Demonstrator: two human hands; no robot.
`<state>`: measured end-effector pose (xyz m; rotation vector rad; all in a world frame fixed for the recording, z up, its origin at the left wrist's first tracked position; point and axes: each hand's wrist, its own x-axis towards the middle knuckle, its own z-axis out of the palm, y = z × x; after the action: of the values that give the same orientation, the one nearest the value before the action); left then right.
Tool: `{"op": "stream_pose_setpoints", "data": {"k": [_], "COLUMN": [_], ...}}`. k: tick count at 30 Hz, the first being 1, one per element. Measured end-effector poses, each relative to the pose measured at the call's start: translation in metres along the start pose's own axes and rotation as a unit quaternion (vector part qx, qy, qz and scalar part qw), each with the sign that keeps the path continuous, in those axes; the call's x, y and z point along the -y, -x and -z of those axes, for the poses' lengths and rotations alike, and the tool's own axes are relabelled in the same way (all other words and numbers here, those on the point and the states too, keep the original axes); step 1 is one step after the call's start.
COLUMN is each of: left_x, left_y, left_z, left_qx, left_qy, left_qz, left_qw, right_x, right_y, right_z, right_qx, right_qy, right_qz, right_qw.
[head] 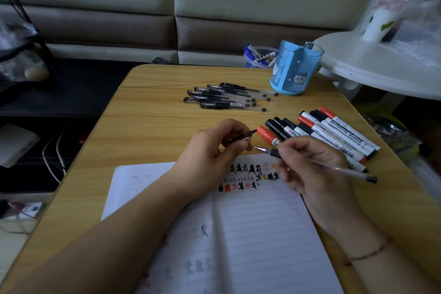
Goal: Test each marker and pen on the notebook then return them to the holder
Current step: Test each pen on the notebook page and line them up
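1. The right hand (312, 164) pinches a gel pen (317, 164) near its dark grip, tip bare and pointing toward the left hand (214, 150); the left hand's curled fingers hold the cap (243, 136), just off the tip; tip and cap look apart, not touching.

2. My guess is that the step in hand is either uncapping to test or recapping after; either way, keep the cap in the left fingers so it is not lost.

3. If the test is yet to come, lower the tip to the notebook (257, 222), which lies under and just nearer than both hands; write on a free line below the rows of marks (248, 176), beneath the left fingers; a short stroke with light pressure should be enough.

4. To recap, bring the cap's open end straight onto the tip, barrel and cap in line; a skewed push could smear ink on the fingers.

5. The holder (296, 69) stands well beyond the right hand, upright; the capped pen should go in there, not onto the pile of pens (226, 98) lying beyond the left hand.

6. The markers (334, 133) lie just beyond the right hand, one red cap close to the pen tip; mind the wrist does not sweep them.
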<state>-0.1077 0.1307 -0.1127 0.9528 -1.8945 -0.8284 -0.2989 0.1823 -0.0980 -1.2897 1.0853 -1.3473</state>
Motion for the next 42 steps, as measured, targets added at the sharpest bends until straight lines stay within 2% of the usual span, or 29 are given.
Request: {"op": "stream_pose_setpoints", "data": {"k": [9, 14, 19, 24, 29, 32, 33, 35, 39, 41, 42], "left_x": [-0.002, -0.003, -0.005, -0.008, -0.004, 0.003, 0.005, 0.005, 0.002, 0.002, 0.001], "left_y": [0.000, -0.001, 0.000, 0.002, 0.000, -0.003, -0.003, -0.002, -0.001, 0.000, 0.000], "left_z": [0.001, 0.001, 0.005, 0.003, -0.002, 0.001, 0.002, 0.002, -0.001, -0.001, -0.001], "left_qx": [-0.006, 0.027, 0.046, 0.067, 0.028, -0.018, -0.031, -0.040, -0.034, -0.048, -0.056], "left_qy": [-0.027, -0.027, -0.008, 0.064, 0.093, 0.083, 0.080, 0.057, 0.013, 0.006, 0.006], "left_qz": [-0.046, -0.086, -0.068, -0.040, -0.037, -0.034, -0.033, -0.040, -0.063, -0.066, -0.068], "left_qw": [0.999, 0.996, 0.997, 0.995, 0.995, 0.996, 0.996, 0.997, 0.997, 0.997, 0.996], "right_x": [0.002, 0.002, 0.002, 0.003, 0.001, 0.008, 0.012, 0.016, 0.013, 0.013, 0.015], "right_y": [0.000, 0.000, 0.001, 0.003, 0.000, -0.002, -0.002, -0.004, -0.009, -0.012, -0.014], "right_z": [0.001, 0.000, -0.003, -0.004, -0.002, 0.011, 0.017, 0.025, 0.023, 0.023, 0.023], "right_qx": [-0.010, 0.014, 0.022, 0.019, 0.037, -0.013, -0.043, -0.072, -0.020, -0.002, -0.002], "right_qy": [-0.024, -0.014, -0.002, 0.004, 0.034, 0.011, 0.040, 0.189, 0.450, 0.516, 0.532], "right_qz": [0.013, 0.000, 0.017, 0.037, 0.074, 0.121, 0.143, 0.184, 0.218, 0.243, 0.244], "right_qw": [1.000, 1.000, 1.000, 0.999, 0.996, 0.993, 0.988, 0.962, 0.866, 0.821, 0.811]}}
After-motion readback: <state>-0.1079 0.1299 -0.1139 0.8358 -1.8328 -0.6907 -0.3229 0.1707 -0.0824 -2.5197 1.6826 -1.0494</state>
